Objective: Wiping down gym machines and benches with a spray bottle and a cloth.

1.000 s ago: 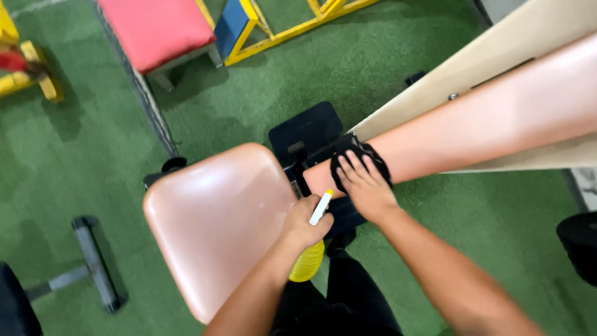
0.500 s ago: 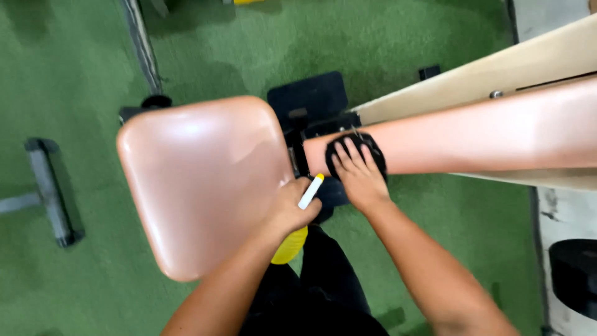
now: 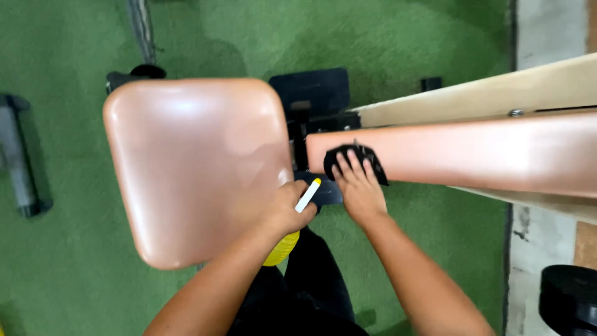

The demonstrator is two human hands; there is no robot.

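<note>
The right hand lies flat with fingers spread on a black cloth, pressing it onto the near end of the long pink back pad. The left hand is closed round a yellow spray bottle, its white nozzle pointing up toward the gap between the back pad and the pink seat pad.

From where I stand, the worry is the cloth: it sits right at the pad's end, so a push that way could slide it off into the black frame below. The bottle is held low, just beside the seat's edge, and might knock against it. The trigger finger looks hidden behind the nozzle, so a stray squeeze could wet the green floor instead.
</note>
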